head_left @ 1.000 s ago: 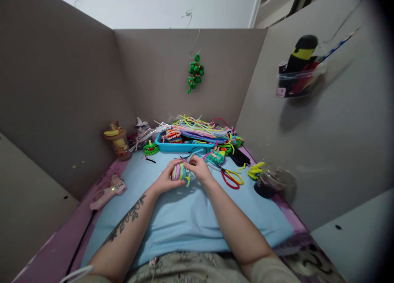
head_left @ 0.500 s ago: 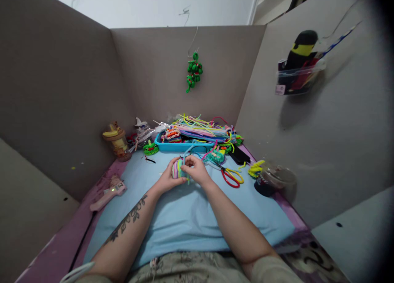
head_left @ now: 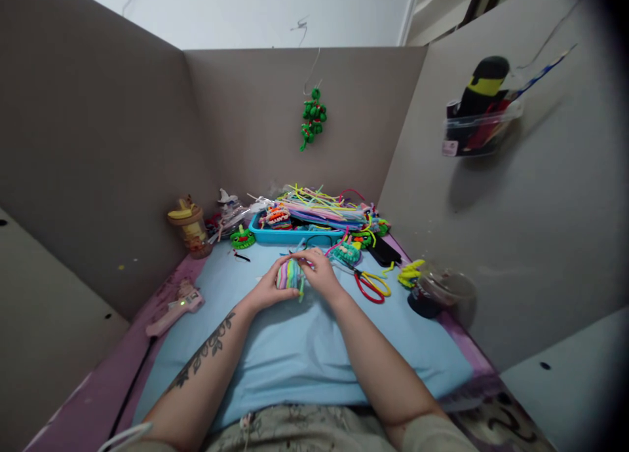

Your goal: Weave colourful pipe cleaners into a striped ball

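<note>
A rounded piece of pipe cleaners point(head_left: 289, 275), striped in purple, yellow, green and blue, rests in my left hand point(head_left: 268, 288). The fingers curl behind it and the thumb runs along its lower edge. My right hand point(head_left: 318, 268) is closed at the piece's upper right edge, fingers pinched around a light blue pipe cleaner point(head_left: 299, 245) whose end shows just above them. Exactly where the fingertips grip is partly hidden. A short green end point(head_left: 301, 291) sticks out at the lower right of the piece. Both hands are held above the light blue cloth point(head_left: 295, 347).
Behind my hands a blue tray point(head_left: 295, 237) holds many pipe cleaners point(head_left: 324, 209). Red-and-yellow-handled scissors point(head_left: 371, 287), a teal figure point(head_left: 348, 250) and a black phone-like object point(head_left: 384, 251) lie to the right. At left are a pink glue gun point(head_left: 177, 311) and a cup point(head_left: 190, 228).
The striped piece has turned to show more of its stripes. My right fingers have moved up to its top edge, and the blue strand that stood upright now leans back behind them.
</note>
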`<state>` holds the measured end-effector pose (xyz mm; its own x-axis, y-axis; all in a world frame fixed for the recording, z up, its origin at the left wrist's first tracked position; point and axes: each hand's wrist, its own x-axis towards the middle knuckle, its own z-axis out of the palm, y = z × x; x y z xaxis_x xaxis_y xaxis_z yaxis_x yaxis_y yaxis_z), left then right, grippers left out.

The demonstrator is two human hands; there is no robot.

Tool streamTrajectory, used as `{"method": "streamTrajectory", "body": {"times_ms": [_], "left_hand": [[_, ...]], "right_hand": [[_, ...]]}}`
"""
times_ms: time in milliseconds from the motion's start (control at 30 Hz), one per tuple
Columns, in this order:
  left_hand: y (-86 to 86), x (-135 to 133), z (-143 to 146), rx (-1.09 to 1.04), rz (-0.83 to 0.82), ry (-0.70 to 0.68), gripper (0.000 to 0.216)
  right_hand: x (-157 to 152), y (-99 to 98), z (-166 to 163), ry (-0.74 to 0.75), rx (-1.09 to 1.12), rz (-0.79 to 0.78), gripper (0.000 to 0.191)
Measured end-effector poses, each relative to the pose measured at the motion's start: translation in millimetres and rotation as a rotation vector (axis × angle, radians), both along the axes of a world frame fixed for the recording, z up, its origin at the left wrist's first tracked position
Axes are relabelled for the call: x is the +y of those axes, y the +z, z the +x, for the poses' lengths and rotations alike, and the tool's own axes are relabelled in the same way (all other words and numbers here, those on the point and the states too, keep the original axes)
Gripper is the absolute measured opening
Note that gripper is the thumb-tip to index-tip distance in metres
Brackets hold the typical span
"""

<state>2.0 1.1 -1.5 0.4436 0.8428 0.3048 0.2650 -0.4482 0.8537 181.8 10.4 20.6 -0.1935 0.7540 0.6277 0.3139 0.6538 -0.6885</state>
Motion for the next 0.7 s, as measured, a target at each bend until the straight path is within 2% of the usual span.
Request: {"method": "streamTrajectory", "body": {"times_ms": [133,267,400,533,700], "left_hand": [[-0.4,-0.1,0.7,-0.005,0.021,-0.003,0.087],[-6.4,3.6,1.3,-0.06,0.059,0.113,0.089],[-11.4,7.7,-0.1,-0.033,0.146,0.234,0.088],[-11.5,9.1,-1.8,0.041,0.234,0.265,0.085],[-11.1,9.5,-2.3,0.056,0.297,0.302,0.083]], "right_hand": [[-2.6,-0.7,-0.4,-0.049,-0.069,0.071,0.029],[-6.9,-1.7,-1.9,-0.163,0.007,0.144,0.023],[-12.6,-2.9,-3.5,-0.063,-0.012,0.177,0.024],[-16.5,-3.4,-7.4,0.002,-0.026,0.182,0.025],[-17.8,-1.9,-11.5,-0.027,0.045,0.15,0.024]]}}
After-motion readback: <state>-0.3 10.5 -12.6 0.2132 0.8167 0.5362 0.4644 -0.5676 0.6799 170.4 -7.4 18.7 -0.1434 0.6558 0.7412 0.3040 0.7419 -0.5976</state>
